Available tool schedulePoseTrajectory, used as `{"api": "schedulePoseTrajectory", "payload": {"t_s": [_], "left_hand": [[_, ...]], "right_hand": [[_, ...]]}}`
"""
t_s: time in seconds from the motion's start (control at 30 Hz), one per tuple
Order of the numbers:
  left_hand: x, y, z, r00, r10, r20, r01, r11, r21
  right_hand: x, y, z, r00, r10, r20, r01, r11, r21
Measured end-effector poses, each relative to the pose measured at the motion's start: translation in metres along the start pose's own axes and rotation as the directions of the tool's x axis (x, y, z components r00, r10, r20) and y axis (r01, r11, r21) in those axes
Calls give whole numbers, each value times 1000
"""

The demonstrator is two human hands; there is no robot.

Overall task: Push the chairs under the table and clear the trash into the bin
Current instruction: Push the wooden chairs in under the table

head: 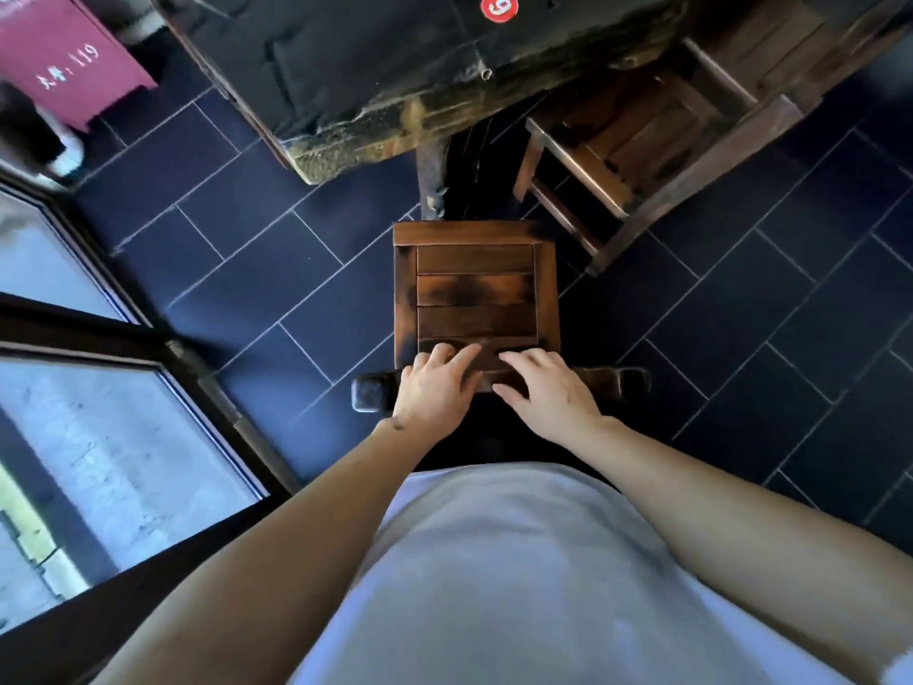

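Observation:
A dark wooden chair [477,289] with a slatted seat stands on the tiled floor right in front of me, its seat facing the table [370,66]. Only the seat's front edge reaches the table's near corner and leg. My left hand [435,388] and my right hand [543,390] lie side by side on the chair's top back rail, with the fingers draped over its far edge. A second wooden chair [637,140] stands to the right, partly under the table edge. No trash or bin is in view.
The table is black-topped with a rough wooden edge and carries a round red number sticker [498,5]. A red sign [64,56] stands at the far left. A glass door with a dark frame [123,427] runs along my left side. Dark floor tiles [766,313] surround the chairs.

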State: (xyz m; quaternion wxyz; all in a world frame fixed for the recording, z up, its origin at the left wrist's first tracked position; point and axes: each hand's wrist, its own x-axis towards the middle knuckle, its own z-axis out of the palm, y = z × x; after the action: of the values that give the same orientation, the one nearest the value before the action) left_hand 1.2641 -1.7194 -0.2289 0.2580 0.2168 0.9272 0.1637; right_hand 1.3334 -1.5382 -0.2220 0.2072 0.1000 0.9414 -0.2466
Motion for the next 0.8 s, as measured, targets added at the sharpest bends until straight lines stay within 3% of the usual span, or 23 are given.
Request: {"api": "schedulePoseTrajectory", "payload": {"t_s": [0.2,0.33,0.57,0.8], "left_hand": [[-1,2,8,998,61,-27,-56,988,141],[6,4,26,996,86,-2,-85,987,137],[-1,-17,57,960,252,-123,-217,946,242],[4,-23,56,951,272,-146,-236,946,224]], "right_hand": [[21,9,-9,989,-126,80,128,992,-21],[11,22,-4,998,-67,7,67,997,-28],[-9,37,43,980,-82,-183,57,989,-137],[4,42,51,970,-118,-215,88,985,-148]]}}
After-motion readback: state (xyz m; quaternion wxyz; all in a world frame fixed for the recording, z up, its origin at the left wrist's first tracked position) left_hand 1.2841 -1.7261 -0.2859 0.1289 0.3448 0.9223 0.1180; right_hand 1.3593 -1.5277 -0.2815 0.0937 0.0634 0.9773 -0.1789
